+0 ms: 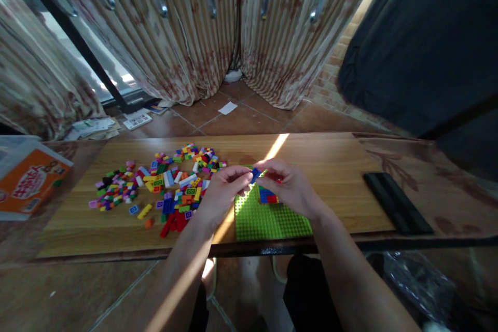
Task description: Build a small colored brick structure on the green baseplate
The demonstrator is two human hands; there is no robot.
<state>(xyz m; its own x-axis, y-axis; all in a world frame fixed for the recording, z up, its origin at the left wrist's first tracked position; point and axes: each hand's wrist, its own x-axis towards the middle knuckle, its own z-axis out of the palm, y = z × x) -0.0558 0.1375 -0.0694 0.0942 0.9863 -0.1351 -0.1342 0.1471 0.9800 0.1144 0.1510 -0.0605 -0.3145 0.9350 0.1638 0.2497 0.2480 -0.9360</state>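
Observation:
My left hand [222,189] and my right hand [290,185] meet above the far edge of a bright green studded baseplate [268,220]. Both pinch a small blue brick [256,173] between their fingertips. Under my right hand, a small block of blue, red and orange bricks [267,195] sits on the baseplate. A wide scatter of loose bricks in many colours [163,184] lies on the wooden board [342,166] to the left of my left hand.
An orange and white box [29,181] stands at the far left. A flat black strip [397,202] lies at the board's right end. Patterned curtains [218,31] hang beyond the table, with papers [136,120] on the tiled floor.

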